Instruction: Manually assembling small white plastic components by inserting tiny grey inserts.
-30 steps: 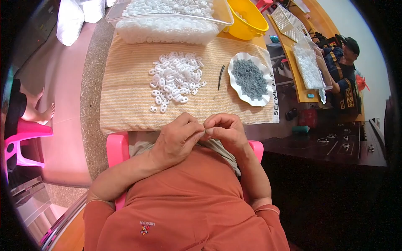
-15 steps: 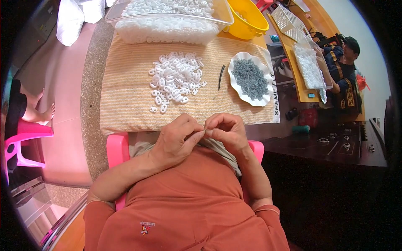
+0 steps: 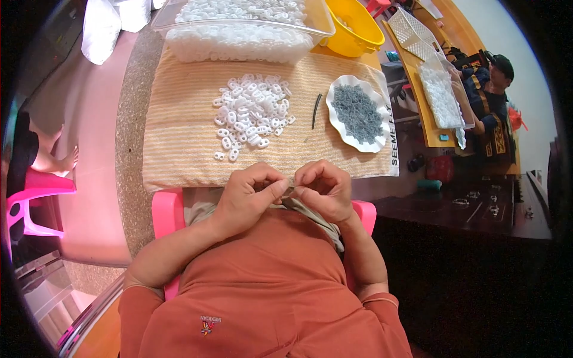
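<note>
Just off the table's near edge, my left hand (image 3: 253,194) and my right hand (image 3: 325,190) meet in front of my body. Both are closed in a pinch, thumb against forefinger. Whatever sits between the fingertips is too small and covered to make out. Beyond them a pile of small white oval plastic pieces, each with two holes (image 3: 250,113), lies on a striped tan towel (image 3: 179,119). To its right is a thin black strip (image 3: 316,111). A white wavy-rimmed plate (image 3: 337,128) holds many small grey metal parts (image 3: 358,113), perhaps springs.
A clear plastic bin (image 3: 239,45) full of white pieces stands at the back, beside a yellow basin (image 3: 364,42). At the right, a person (image 3: 492,101) sits by another table with a white-filled bin (image 3: 439,95). A pink stool (image 3: 39,197) stands at left.
My fingertips have shifted slightly, and my left thumb and forefinger look a little more spread. The piles and plate stay where they were.
</note>
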A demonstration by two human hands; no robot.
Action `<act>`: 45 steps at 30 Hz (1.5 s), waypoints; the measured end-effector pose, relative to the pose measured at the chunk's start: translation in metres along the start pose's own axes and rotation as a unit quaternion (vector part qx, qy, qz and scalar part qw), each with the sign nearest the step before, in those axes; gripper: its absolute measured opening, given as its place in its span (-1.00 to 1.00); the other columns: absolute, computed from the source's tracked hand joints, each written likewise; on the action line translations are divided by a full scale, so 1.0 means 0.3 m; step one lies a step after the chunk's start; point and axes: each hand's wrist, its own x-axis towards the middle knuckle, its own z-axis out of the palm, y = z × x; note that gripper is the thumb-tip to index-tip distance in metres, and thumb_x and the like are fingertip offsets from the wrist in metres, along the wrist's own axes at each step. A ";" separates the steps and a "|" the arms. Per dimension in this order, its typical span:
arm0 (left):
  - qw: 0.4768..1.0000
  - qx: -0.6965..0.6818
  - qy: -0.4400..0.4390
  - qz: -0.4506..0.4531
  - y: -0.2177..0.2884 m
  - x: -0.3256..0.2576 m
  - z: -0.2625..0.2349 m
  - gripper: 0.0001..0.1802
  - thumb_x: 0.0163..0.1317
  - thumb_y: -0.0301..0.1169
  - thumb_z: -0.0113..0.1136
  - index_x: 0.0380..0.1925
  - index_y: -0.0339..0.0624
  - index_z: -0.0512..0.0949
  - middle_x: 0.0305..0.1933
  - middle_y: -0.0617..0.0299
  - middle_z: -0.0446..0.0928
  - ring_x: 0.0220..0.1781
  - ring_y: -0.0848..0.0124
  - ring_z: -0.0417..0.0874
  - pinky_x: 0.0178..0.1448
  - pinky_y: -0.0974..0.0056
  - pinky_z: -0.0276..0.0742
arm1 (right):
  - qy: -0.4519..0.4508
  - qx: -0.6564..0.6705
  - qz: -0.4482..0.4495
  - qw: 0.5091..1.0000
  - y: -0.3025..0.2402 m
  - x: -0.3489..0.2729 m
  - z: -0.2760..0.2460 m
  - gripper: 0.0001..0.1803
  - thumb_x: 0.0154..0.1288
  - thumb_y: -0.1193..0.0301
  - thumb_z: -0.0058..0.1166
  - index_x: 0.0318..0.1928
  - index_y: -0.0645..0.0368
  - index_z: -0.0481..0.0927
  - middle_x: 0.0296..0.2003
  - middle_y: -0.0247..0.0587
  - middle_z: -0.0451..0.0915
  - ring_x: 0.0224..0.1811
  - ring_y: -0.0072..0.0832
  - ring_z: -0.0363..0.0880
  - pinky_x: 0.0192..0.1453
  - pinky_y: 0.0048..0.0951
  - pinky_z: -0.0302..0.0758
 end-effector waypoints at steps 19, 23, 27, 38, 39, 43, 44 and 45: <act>0.999 -0.035 0.009 -0.022 -0.009 0.005 -0.004 -0.83 0.28 -0.42 0.17 -0.33 -0.35 0.58 -0.40 0.31 0.50 -0.41 0.61 0.52 -0.33 0.48 0.45 | 0.135 -0.417 -0.046 0.898 0.010 0.217 -0.136 -0.91 0.10 0.54 0.18 -0.33 0.23 0.61 -0.57 -0.26 0.59 -0.63 -0.66 0.45 -0.52 -0.56 0.40; 1.000 -0.026 -0.001 -0.015 -0.006 0.007 -0.007 -0.83 0.27 -0.42 0.17 -0.34 -0.35 0.58 -0.39 0.31 0.50 -0.42 0.61 0.52 -0.33 0.48 0.45 | 0.131 -0.406 -0.027 0.904 0.014 0.200 -0.144 -0.89 0.14 0.54 0.18 -0.28 0.23 0.63 -0.50 -0.28 0.61 -0.58 -0.67 0.47 -0.48 -0.57 0.41; 1.000 -0.015 -0.009 -0.007 -0.007 0.007 -0.007 -0.85 0.30 -0.41 0.16 -0.33 -0.31 0.57 -0.37 0.33 0.50 -0.42 0.61 0.52 -0.31 0.49 0.45 | 0.008 -0.258 -0.037 0.966 -0.019 0.124 -0.111 -0.88 0.21 0.58 0.15 -0.21 0.27 0.61 -0.29 -0.36 0.56 -0.43 -0.81 0.39 -0.42 -0.72 0.27; 0.995 -0.066 -0.067 -0.045 0.000 0.006 -0.011 -0.82 0.29 -0.40 0.16 -0.31 -0.33 0.58 -0.41 0.33 0.54 -0.42 0.64 0.50 -0.33 0.50 0.44 | -0.101 -0.100 -0.052 0.988 -0.011 0.037 -0.038 -0.82 0.24 0.62 0.13 -0.13 0.30 0.62 -0.25 -0.18 0.53 -0.37 -0.65 0.49 -0.44 -0.68 0.45; 0.992 -0.077 -0.076 -0.058 0.000 0.006 -0.014 -0.82 0.30 -0.39 0.16 -0.30 -0.33 0.59 -0.40 0.32 0.54 -0.42 0.64 0.50 -0.33 0.50 0.45 | -0.097 -0.103 -0.052 0.989 -0.009 0.035 -0.036 -0.83 0.24 0.62 0.13 -0.14 0.31 0.62 -0.25 -0.18 0.53 -0.37 -0.65 0.50 -0.44 -0.68 0.45; 0.988 -0.110 -0.074 -0.079 0.010 0.007 -0.016 -0.80 0.31 -0.40 0.15 -0.22 -0.34 0.58 -0.35 0.28 0.57 -0.38 0.62 0.54 -0.27 0.48 0.51 | -0.067 -0.091 -0.025 0.993 -0.007 0.023 -0.022 -0.88 0.26 0.61 0.11 -0.18 0.34 0.59 -0.25 -0.18 0.51 -0.39 -0.65 0.49 -0.44 -0.68 0.46; 0.981 -0.154 -0.055 -0.109 0.019 0.006 -0.013 -0.79 0.31 -0.41 0.15 -0.17 -0.35 0.57 -0.32 0.26 0.57 -0.35 0.59 0.57 -0.22 0.46 0.55 | -0.048 -0.069 -0.020 0.996 0.003 0.020 -0.023 -0.89 0.28 0.60 0.10 -0.19 0.35 0.58 -0.24 -0.18 0.51 -0.41 -0.65 0.49 -0.44 -0.67 0.46; 0.970 -0.197 -0.036 -0.138 0.023 0.006 -0.012 -0.77 0.31 -0.42 0.14 -0.13 -0.35 0.56 -0.29 0.24 0.58 -0.32 0.56 0.60 -0.17 0.44 0.59 | -0.029 -0.046 -0.015 0.998 0.011 0.017 -0.022 -0.90 0.29 0.59 0.08 -0.19 0.37 0.56 -0.23 -0.18 0.50 -0.43 -0.65 0.49 -0.44 -0.67 0.46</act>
